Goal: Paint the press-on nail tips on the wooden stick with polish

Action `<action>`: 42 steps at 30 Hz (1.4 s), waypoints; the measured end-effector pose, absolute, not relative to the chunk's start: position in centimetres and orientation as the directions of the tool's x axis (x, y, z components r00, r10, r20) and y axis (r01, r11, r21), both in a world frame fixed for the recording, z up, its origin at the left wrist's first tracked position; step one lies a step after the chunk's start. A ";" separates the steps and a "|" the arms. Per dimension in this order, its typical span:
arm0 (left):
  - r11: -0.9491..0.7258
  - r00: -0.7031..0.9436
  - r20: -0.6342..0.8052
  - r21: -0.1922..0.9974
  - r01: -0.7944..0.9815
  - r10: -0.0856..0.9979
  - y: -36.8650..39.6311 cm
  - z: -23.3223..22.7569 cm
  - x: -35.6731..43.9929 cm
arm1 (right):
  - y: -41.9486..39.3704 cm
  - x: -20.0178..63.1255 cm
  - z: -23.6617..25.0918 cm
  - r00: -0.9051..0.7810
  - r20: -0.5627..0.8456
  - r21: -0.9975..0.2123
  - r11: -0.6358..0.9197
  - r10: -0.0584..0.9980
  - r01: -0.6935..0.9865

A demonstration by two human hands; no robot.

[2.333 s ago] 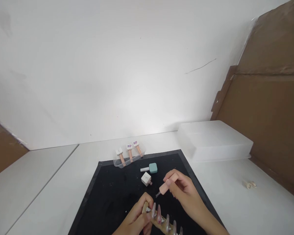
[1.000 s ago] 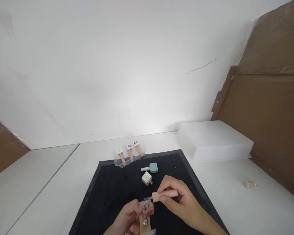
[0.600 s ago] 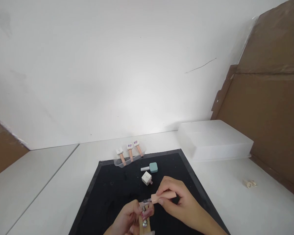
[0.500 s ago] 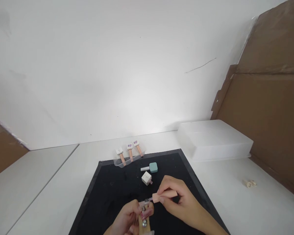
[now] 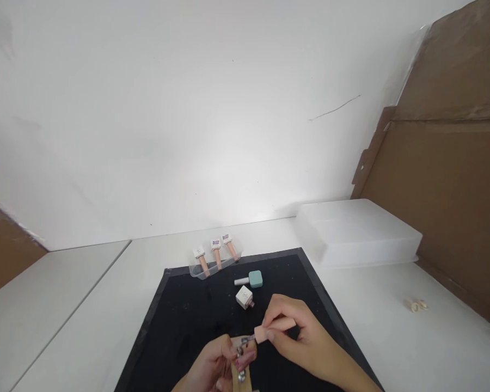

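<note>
My left hand (image 5: 212, 367) grips a wooden nail-tip holder (image 5: 240, 375) at the bottom edge of the view, with a pink false nail and metal studs showing on its near end. My right hand (image 5: 300, 340) pinches a peach nail-polish brush cap (image 5: 273, 329), and its brush tip touches the pink nail on the holder. Both hands hover over a black mat (image 5: 188, 321). The open white square polish bottle (image 5: 244, 297) stands just beyond my right hand.
A teal-bodied polish bottle (image 5: 251, 280) lies on the mat's far side. Three peach-capped bottles sit in a clear tray (image 5: 215, 260) at the mat's far edge. A translucent plastic box (image 5: 357, 234) stands at the right. Small rings (image 5: 416, 305) lie on the white table. Brown cardboard (image 5: 453, 179) leans at the right.
My left hand turned the holder from lying crosswise to pointing away from me. My right hand brought the brush down to the pink nail and keeps it there with small strokes.
</note>
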State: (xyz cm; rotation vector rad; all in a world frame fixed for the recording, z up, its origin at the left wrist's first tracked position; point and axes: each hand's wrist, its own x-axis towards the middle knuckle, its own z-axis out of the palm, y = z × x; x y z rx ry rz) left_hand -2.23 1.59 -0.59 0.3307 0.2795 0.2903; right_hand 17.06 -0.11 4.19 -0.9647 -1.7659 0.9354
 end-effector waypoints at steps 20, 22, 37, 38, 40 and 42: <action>0.884 0.909 -0.221 0.397 -0.247 0.353 1.4 -0.6 -2.1 | -0.2 17.0 3.8 -0.228 0.249 -0.931 0.298 0.941 0.213; 0.883 0.910 -0.218 0.399 -0.246 0.352 1.3 -0.7 -2.2 | -0.1 17.2 3.6 -0.180 0.259 -0.943 0.289 0.949 0.164; 0.854 0.844 -0.333 0.460 -0.243 0.420 1.1 0.2 -1.6 | -0.2 16.7 2.4 -0.145 0.230 -0.967 0.210 0.962 -0.144; 0.843 0.822 -0.356 0.476 -0.249 0.444 1.0 0.2 -1.5 | -0.3 16.7 2.4 -0.135 0.252 -0.967 0.243 0.958 -0.077; 0.823 0.790 -0.386 0.511 -0.246 0.476 0.9 0.0 -1.4 | -0.5 16.8 2.2 -0.133 0.280 -0.957 0.287 0.951 0.035; 0.805 0.773 -0.396 0.544 -0.238 0.496 0.9 -0.1 -1.3 | -0.7 16.9 2.2 -0.151 0.293 -0.946 0.309 0.944 0.096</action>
